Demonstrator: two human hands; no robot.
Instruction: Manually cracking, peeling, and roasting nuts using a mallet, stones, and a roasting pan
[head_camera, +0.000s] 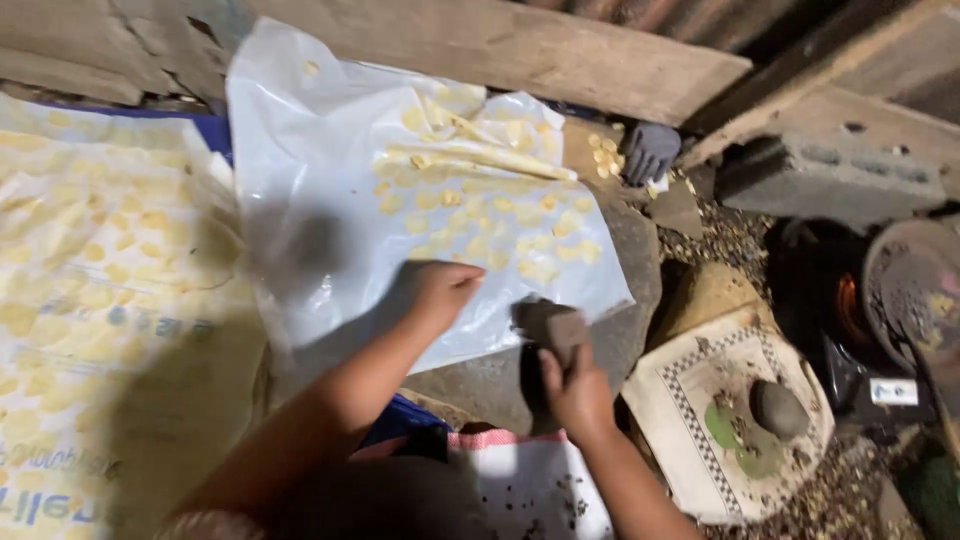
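left hand (440, 290) presses flat, fingers released, on the clear plastic sheet (300, 200) near its lower edge over a grey stone slab (625, 270); right hand (575, 390) clenches what looks like a small stone block (550, 325); many yellow flattened pieces (480, 215) already lie across it

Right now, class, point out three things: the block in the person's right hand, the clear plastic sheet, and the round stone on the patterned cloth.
block (556, 328), head view, on its pale top face
clear plastic sheet (330, 190), head view, on a bare left part
round stone (778, 409), head view, on its rounded top
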